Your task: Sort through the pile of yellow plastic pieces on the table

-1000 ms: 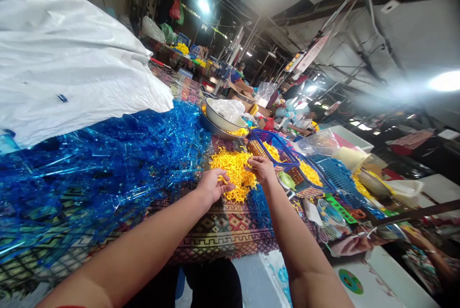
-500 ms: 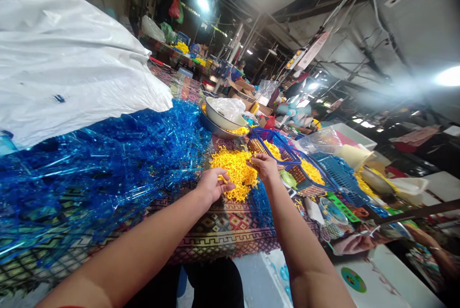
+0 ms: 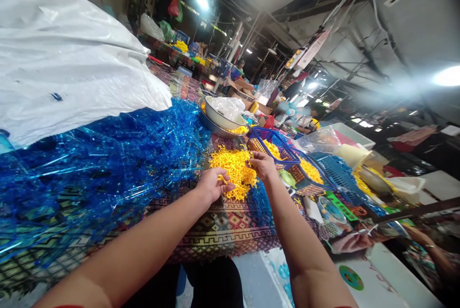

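A heap of small yellow pieces (image 3: 233,169) lies on the patterned cloth (image 3: 215,231) between my hands. My left hand (image 3: 214,185) is at the heap's near left edge, its fingers curled around a small yellow piece. At the upper right edge of the heap is my right hand (image 3: 261,164), with thumb and fingertips pinched together; what they hold is too small to make out. Blue clear plastic pieces (image 3: 125,164) are piled widely to the left, and a smaller blue bunch (image 3: 261,205) lies beneath my right wrist.
A white sack (image 3: 72,59) rises at the left. Beyond the heap stand stacked bowls (image 3: 221,116) with a plastic bag. Blue baskets (image 3: 275,142) of yellow pieces extend rightward, beside a green object (image 3: 287,178). Another person's arm (image 3: 420,238) shows at the far right.
The right hand's fingertips have dipped slightly toward the heap. The left hand has hardly moved, and the camera view has shifted very slightly.
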A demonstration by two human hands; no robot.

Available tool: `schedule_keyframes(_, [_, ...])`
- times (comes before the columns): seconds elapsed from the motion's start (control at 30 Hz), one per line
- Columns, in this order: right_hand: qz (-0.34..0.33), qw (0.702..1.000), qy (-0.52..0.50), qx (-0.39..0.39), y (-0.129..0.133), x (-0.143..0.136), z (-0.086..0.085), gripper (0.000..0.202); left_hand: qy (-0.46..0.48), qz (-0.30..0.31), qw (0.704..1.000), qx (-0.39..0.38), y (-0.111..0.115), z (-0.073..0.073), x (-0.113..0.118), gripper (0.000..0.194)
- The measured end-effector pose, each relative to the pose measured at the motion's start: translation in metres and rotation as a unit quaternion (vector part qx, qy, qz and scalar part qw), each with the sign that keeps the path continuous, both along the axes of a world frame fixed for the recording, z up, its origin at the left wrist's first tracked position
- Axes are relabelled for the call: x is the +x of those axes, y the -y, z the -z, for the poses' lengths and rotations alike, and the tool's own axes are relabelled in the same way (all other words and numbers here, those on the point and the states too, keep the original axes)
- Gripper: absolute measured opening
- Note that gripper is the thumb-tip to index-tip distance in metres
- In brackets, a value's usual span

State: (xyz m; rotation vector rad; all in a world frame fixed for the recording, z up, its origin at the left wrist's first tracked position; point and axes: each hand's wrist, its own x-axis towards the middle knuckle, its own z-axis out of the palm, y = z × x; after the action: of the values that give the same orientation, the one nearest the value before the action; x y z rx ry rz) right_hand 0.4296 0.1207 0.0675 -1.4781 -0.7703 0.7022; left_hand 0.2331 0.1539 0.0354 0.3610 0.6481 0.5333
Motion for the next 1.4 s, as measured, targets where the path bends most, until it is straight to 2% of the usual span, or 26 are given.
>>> schedule_keyframes(0.27, [0.025, 0.997, 0.067, -0.034, -0.002, 0.001, -0.006, 0.032, 0.005, 0.006, 1.000, 0.002, 0.000, 0.000, -0.001, 0.007])
schedule_keyframes(0.37, [0.035, 0.997, 0.073, -0.019, 0.002, -0.009, -0.012, 0.031, 0.005, 0.004, 1.000, 0.002, 0.001, 0.001, 0.000, 0.008])
schedule_keyframes(0.43, [0.008, 0.997, 0.072, -0.012, 0.006, -0.025, -0.016, 0.029, 0.019, -0.011, 1.000, -0.004, 0.001, 0.000, 0.000, 0.009])
schedule_keyframes(0.53, [-0.081, 0.993, 0.084, -0.030, 0.011, -0.053, -0.020, 0.029, 0.067, -0.045, 0.996, -0.026, 0.001, -0.004, -0.001, 0.026])
schedule_keyframes(0.6, [-0.127, 0.982, 0.130, -0.051, 0.012, -0.060, -0.021, 0.030, 0.082, -0.057, 0.994, -0.035, 0.000, -0.006, -0.002, 0.027])
schedule_keyframes(0.63, [-0.124, 0.976, 0.172, -0.059, 0.011, -0.058, -0.021, 0.029, 0.075, -0.055, 0.995, -0.036, -0.001, -0.007, -0.003, 0.023])
schedule_keyframes(0.7, [-0.068, 0.952, 0.290, -0.072, 0.008, -0.044, -0.019, 0.021, 0.045, -0.043, 0.998, -0.033, -0.003, -0.007, -0.003, 0.011])
schedule_keyframes(0.77, [-0.003, 0.901, 0.424, -0.096, 0.003, -0.024, -0.015, 0.012, 0.021, -0.033, 0.999, -0.024, -0.004, -0.006, -0.003, 0.003])
schedule_keyframes(0.8, [0.005, 0.871, 0.478, -0.115, 0.000, -0.015, -0.012, 0.011, 0.018, -0.031, 0.999, -0.018, -0.004, -0.005, -0.002, 0.002])
schedule_keyframes(0.9, [-0.012, 0.795, 0.579, -0.183, -0.009, -0.004, -0.002, 0.019, 0.014, -0.028, 0.999, -0.003, -0.001, -0.004, -0.002, 0.004])
schedule_keyframes(1.07, [-0.031, 0.710, 0.642, -0.287, -0.018, -0.021, 0.006, 0.034, 0.007, -0.015, 1.000, -0.001, 0.000, -0.007, -0.004, 0.006])
schedule_keyframes(1.17, [-0.053, 0.678, 0.663, -0.313, -0.016, -0.029, 0.004, 0.028, 0.008, -0.013, 1.000, -0.004, -0.002, -0.006, -0.003, 0.005])
schedule_keyframes(1.27, [-0.049, 0.658, 0.685, -0.308, -0.012, -0.029, 0.004, 0.020, 0.010, -0.008, 1.000, 0.004, -0.002, -0.004, -0.002, 0.004])
schedule_keyframes(1.4, [-0.044, 0.665, 0.690, -0.283, -0.011, -0.024, 0.006, 0.021, 0.006, -0.005, 1.000, 0.004, -0.001, -0.002, -0.001, 0.005])
